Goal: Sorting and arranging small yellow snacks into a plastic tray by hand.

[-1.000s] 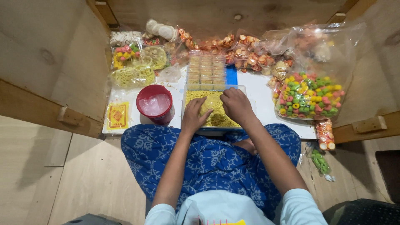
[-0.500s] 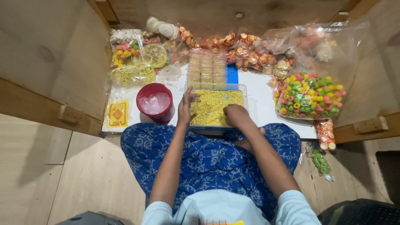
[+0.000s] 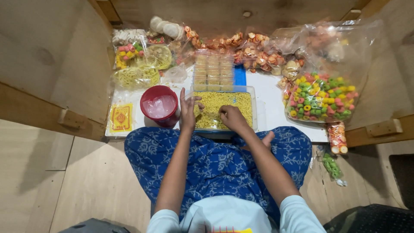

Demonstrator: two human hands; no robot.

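A clear plastic tub (image 3: 255, 108) holding small yellow snack bits (image 3: 224, 101) sits in front of my lap on a white board (image 3: 271, 97). My left hand (image 3: 188, 110) rests at the tub's left wall, fingers spread and pointing away from me. My right hand (image 3: 232, 118) is inside the tub near its front edge, with the fingers curled down into the yellow bits. A red round tub (image 3: 160, 106) with clear plastic bags in it stands just left of my left hand.
A block of small filled packets (image 3: 213, 71) lies behind the tub. A big bag of coloured ring snacks (image 3: 321, 97) is at the right, with more snack bags (image 3: 137, 64) along the back. A yellow packet (image 3: 121, 117) lies front left. Wooden walls close in both sides.
Both hands were together over the yellow bits. My left hand has moved to the tub's left wall and spread its fingers; my right hand has drawn back toward the front edge.
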